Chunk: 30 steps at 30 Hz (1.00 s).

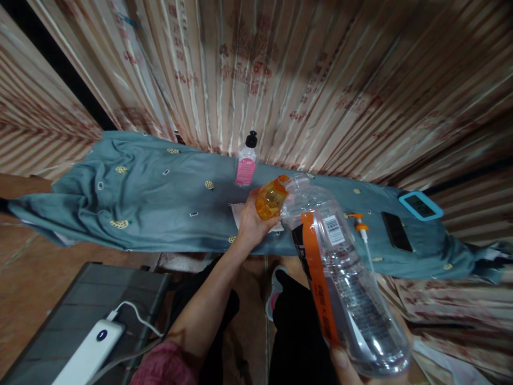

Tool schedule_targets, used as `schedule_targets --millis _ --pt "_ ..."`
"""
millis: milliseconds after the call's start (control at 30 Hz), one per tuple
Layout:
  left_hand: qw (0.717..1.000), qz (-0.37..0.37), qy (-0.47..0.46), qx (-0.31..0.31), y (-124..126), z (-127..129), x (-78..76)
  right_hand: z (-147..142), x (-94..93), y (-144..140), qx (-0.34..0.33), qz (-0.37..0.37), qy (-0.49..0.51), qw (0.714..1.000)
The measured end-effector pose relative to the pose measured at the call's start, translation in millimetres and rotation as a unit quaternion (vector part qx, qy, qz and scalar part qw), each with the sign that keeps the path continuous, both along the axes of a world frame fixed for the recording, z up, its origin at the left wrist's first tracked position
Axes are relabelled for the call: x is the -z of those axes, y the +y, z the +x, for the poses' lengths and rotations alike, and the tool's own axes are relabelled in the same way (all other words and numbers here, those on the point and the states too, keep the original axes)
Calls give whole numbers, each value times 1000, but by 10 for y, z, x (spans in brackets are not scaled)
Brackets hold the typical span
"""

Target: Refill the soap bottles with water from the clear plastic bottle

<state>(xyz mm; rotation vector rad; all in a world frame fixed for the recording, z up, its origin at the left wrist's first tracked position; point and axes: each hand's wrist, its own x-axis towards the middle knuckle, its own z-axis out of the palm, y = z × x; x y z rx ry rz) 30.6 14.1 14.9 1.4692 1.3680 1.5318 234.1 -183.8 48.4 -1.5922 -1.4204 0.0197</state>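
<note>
Orange bottle (271, 200) clasped in left hand (250, 223).

Striped, patterned curtain (304, 75) hangs as backdrop beyond the grip. Blue-grey printed cloth (160, 198) covers a long table surface beneath it. Reddish-brown floor (24, 278) lies to the left; a dark grey case (80, 305) stands below-left. Lighting dim, warm.

The right hand (352, 369) was cut off by the bottom edge beneath the clear bottle (344, 278), its grip largely hidden.
</note>
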Motion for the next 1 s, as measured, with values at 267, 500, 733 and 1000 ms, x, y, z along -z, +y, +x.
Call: schedule_targets --millis 267,500,733,1000 --pt "1000 0 -13 6 7 17 -10 3 -28 -20 -6 0 -30 1000" --pt "1000 19 -23 1 22 17 23 326 120 -68 -52 2 -80 995" --pt "999 27 -35 10 31 32 38 -92 -113 15 16 4 -15 1000" --pt "999 17 -45 13 31 44 64 -217 -218 24 14 -6 -9 1000"
